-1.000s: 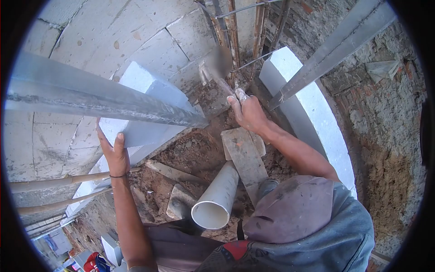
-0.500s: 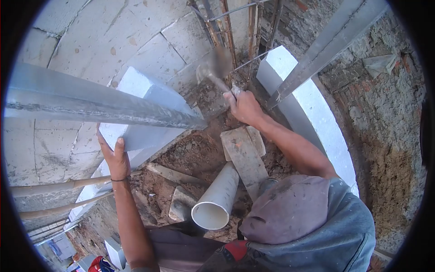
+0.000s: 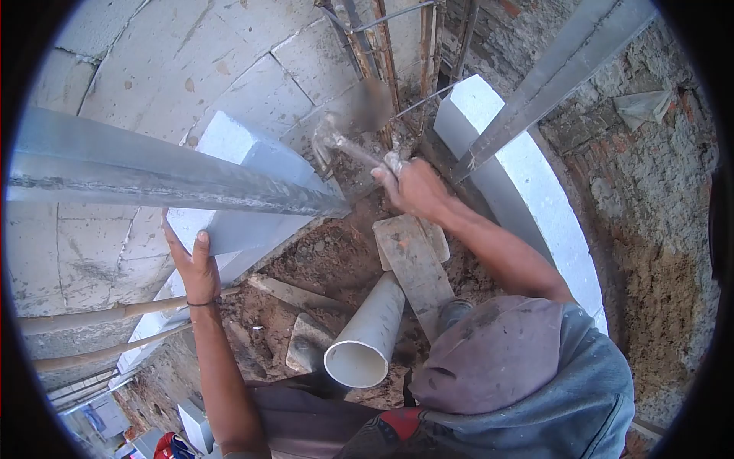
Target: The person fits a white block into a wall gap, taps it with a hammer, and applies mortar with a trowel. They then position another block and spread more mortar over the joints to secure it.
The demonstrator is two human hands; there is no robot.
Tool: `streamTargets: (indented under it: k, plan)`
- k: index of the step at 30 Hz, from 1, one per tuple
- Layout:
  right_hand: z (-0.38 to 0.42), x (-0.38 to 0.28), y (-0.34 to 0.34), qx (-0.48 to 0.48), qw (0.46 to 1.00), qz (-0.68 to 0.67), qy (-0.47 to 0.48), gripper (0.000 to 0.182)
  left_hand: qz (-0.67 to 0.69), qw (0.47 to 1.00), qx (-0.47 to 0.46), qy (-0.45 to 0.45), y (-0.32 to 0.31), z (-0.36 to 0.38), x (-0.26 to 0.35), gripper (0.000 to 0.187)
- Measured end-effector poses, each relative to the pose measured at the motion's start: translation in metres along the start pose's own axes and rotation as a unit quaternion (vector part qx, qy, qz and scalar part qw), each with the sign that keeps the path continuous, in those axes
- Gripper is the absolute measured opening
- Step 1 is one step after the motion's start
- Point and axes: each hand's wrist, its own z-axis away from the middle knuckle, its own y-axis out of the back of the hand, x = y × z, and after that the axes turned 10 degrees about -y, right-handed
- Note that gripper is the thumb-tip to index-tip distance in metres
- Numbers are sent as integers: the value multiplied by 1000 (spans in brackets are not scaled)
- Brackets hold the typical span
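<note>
My right hand [image 3: 413, 187] is closed around the handle of a hammer [image 3: 344, 145]. The hammer's blurred head is low beside the rusty rebar cage [image 3: 382, 53], near the corner of a white block [image 3: 245, 149]. My left hand [image 3: 196, 268] presses flat against the near edge of that same block, thumb up along its side. The block sits tilted against the pale block wall [image 3: 191, 61], over loose dirt and mortar [image 3: 329, 252].
A grey metal beam [image 3: 153, 180] crosses in front of the block from the left, and another metal bar [image 3: 558, 73] slants at upper right. Below lie a white PVC pipe [image 3: 368, 329] and wooden planks [image 3: 413, 264]. A second white block [image 3: 527, 183] lines the rough brick wall [image 3: 650, 229]. Wooden poles [image 3: 92, 315] run at left.
The hammer head has swung down and to the left, toward the block's corner, with my right hand tipping with it. My left hand stays on the block.
</note>
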Motion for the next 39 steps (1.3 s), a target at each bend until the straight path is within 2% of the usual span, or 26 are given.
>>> streamTargets:
  k: [1,2,5,9,11,12,13,15,16,19,20,22,23,25,26,29,30,31,33,34,37,38,39]
  plan:
    - [-3,2,3,-4,1000,-12,-8,42,13,1000,6,10,-1,1,2,100]
    - [-15,9,-2,40,999,-21,-20,42,14,1000,7,11,-2,3,3,100]
    - [-14,1,-16,49,999,3,-11,42,1,1000,7,21,0,2,4,100]
    - [-8,9,-11,2,994,104,36,43,-11,1000,-3,9,2,1,-1,98]
    - [-15,11,-10,67,996,23,-59,45,-6,1000,6,19,4,5,-1,98]
    - [-12,9,-14,34,993,-31,-111,46,-19,1000,2,11,4,4,-1,98]
    - [-7,5,-13,36,993,-33,-111,46,-33,999,-6,4,5,2,-1,98]
    - [1,4,-14,37,996,76,-16,46,-27,1000,-2,12,7,3,-3,99]
    - [-2,11,-17,-9,991,133,-14,46,-20,1000,7,19,7,4,-4,99]
    - [-4,18,-21,-6,988,155,-1,45,-1,1000,13,28,5,3,-4,101]
    - [-6,17,-17,-4,988,155,-2,45,-1,1000,12,27,5,2,-4,101]
    - [-10,14,-9,55,990,86,-92,38,0,1000,7,22,7,3,-6,101]
    - [-8,14,-12,53,991,87,-92,38,-1,1000,8,24,7,5,-6,101]
    - [-8,13,-20,69,994,72,-38,35,-16,1000,1,13,8,3,-6,101]
    - [-6,13,-23,62,992,108,-2,32,-16,1000,1,12,7,3,-5,101]
    - [-10,15,-17,7,986,165,-16,32,1,1000,6,26,7,4,-4,100]
    - [-11,16,-15,60,993,87,-59,32,-8,1000,2,20,10,3,-6,100]
    - [-10,19,-20,60,993,89,-57,32,-15,1000,-1,13,11,3,-8,99]
    - [-9,25,-35,9,992,66,-104,43,-29,1000,-3,0,12,4,-10,98]
    - [-1,15,-28,22,996,67,-61,42,-46,999,-10,-8,11,4,-9,98]
    - [-9,27,-22,-1,989,129,-70,39,7,1000,2,18,7,3,-6,98]
    - [-10,29,-21,74,994,34,-78,37,8,1000,2,19,7,3,-6,98]
    - [-10,28,-23,74,994,36,-77,37,6,1000,2,18,7,4,-5,98]
